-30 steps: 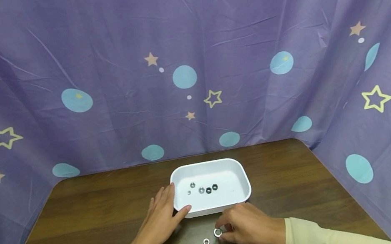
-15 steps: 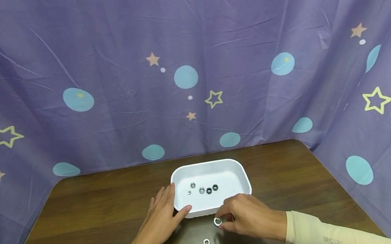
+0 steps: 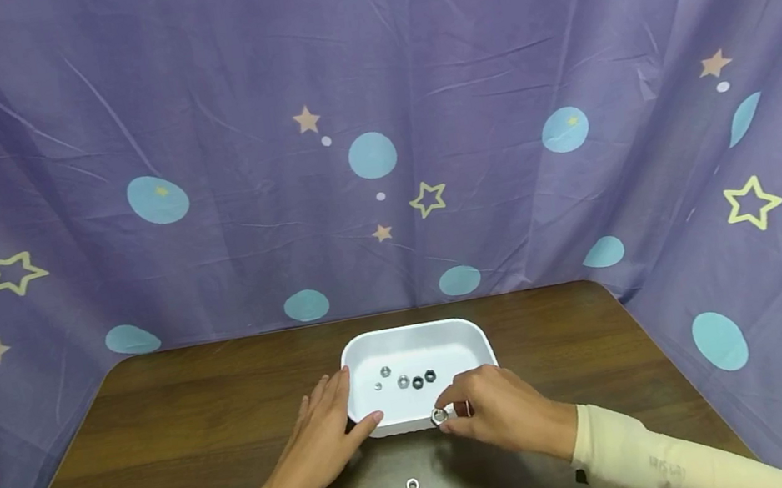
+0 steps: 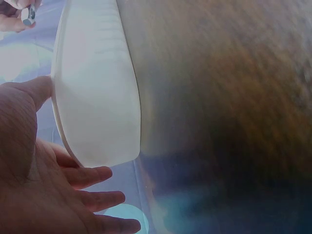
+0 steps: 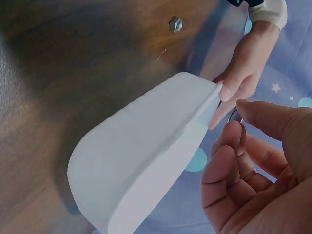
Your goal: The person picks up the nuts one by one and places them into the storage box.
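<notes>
A white plastic tray (image 3: 441, 327) stands on the table with several metal nuts (image 3: 403, 381) in its left and middle part, some silver and some dark. My left hand (image 3: 318, 445) rests at the tray's left front corner, fingers straight along the side and thumb on the front rim. My right hand (image 3: 499, 409) pinches a silver hex nut (image 3: 439, 416) between thumb and fingertips, over the tray's front rim. In the right wrist view the pinched nut (image 5: 235, 116) shows edge-on. Another silver nut (image 3: 413, 486) lies on the table in front of the tray.
The brown wooden table (image 3: 218, 405) extends to both sides of the tray. Behind it hangs a purple curtain (image 3: 236, 174) with stars and blue dots, reaching down to the table's back edge.
My right hand has lifted the nut off the table and carried it forward to the tray's front rim. My left hand has stayed in place on the tray.
</notes>
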The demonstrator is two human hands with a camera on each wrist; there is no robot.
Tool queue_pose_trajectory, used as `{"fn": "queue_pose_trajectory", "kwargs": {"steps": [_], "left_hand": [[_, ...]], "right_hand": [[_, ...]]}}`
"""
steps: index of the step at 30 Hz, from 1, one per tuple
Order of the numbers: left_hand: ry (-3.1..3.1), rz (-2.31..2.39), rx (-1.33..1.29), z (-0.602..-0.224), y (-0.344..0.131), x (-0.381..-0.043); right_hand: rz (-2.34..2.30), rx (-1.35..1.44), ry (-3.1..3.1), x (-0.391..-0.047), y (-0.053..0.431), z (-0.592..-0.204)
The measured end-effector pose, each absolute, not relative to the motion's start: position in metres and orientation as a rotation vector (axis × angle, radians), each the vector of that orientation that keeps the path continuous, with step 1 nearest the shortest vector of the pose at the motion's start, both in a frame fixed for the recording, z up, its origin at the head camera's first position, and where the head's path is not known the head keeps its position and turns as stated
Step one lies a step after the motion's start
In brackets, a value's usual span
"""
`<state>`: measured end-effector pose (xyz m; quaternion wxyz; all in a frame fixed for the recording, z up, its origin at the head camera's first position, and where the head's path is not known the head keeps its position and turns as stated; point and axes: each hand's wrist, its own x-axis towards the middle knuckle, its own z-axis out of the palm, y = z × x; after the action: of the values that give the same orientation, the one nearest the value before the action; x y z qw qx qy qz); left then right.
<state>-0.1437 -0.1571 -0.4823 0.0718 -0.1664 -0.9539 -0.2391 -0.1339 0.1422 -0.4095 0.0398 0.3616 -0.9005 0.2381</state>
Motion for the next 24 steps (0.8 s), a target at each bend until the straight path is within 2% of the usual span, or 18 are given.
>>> {"fn": "queue_pose_trajectory", "kwargs": {"steps": [24], "left_hand": [[-2.873, -0.715, -0.501, -0.481, -0.157, -0.144]], "right_hand": [[0.747, 1.028, -2.84, -0.172, 0.145, -0.398]]}}
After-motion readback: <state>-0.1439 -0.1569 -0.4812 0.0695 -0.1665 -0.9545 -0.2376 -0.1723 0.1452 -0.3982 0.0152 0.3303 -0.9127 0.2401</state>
